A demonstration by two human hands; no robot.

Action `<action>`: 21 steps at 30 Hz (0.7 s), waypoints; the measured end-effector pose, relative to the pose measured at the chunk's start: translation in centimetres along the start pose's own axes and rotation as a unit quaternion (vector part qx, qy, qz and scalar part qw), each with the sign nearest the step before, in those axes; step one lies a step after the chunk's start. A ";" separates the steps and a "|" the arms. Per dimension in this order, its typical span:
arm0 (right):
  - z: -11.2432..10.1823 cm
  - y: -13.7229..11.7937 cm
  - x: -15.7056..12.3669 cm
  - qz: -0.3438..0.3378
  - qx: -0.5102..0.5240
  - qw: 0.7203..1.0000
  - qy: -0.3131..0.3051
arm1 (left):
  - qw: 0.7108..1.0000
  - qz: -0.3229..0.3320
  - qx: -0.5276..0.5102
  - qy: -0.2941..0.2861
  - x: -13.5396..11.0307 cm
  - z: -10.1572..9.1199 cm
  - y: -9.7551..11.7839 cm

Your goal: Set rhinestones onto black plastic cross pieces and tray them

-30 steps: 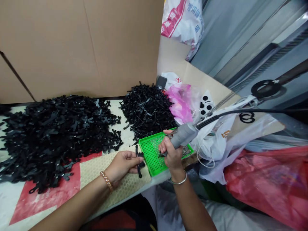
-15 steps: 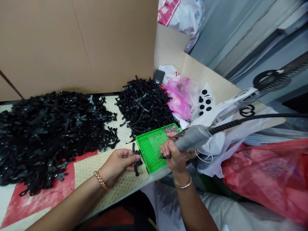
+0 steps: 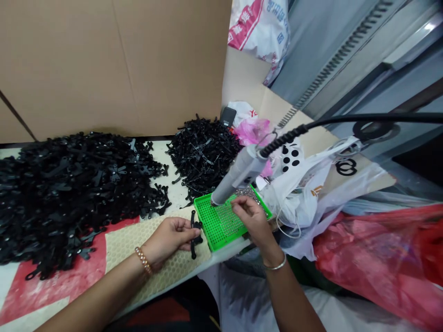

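Note:
My left hand is closed on black plastic brackets, pinched between thumb and fingers above a honeycomb-textured mat. Over the right part of a green perforated tray is my right hand, off the tool, its fingers loosely bent and the thumb close to them. I see nothing between those fingers. A grey electric screwdriver hangs from a coil spring just left of that hand, its lower end over the tray. Small metal screws lie heaped at the tray's far corner, and others sit in its holes.
A large pile of black parts covers the left of the table, and a smaller pile stands behind the tray. Plastic bags crowd the right side. The screwdriver's black cable crosses at the upper right.
My right hand has let go of the screwdriver, which now hangs more upright and farther left. The left hand keeps the black brackets in nearly the same place.

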State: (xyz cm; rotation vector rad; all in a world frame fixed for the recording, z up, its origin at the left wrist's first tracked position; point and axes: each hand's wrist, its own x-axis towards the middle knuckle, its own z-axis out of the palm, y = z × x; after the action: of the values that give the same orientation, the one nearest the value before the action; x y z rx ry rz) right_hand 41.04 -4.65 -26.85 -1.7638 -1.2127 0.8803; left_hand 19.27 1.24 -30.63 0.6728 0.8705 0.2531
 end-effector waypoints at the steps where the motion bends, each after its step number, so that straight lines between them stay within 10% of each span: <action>1: -0.8 0.1 -0.3 0.026 -0.079 0.995 -0.054 | 1.000 0.001 0.000 -0.003 0.0 0.0 0.0; 5: -2.4 -1.2 -0.3 0.082 -0.346 0.897 -0.264 | 1.000 0.005 0.008 -0.012 0.1 -0.1 -0.1; 13: -0.6 -4.8 4.2 0.092 -0.548 0.725 -0.407 | 1.000 0.025 0.006 -0.004 -0.1 0.1 -0.1; 21: 0.9 -4.1 4.6 0.004 -0.585 0.682 -0.440 | 1.000 0.030 0.001 -0.007 0.1 -0.1 -0.5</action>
State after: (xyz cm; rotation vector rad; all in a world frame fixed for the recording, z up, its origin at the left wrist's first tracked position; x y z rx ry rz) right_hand 40.07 0.82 -24.07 -2.2943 -2.8923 1.0880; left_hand 19.24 0.93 -31.11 0.7019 0.8391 0.3008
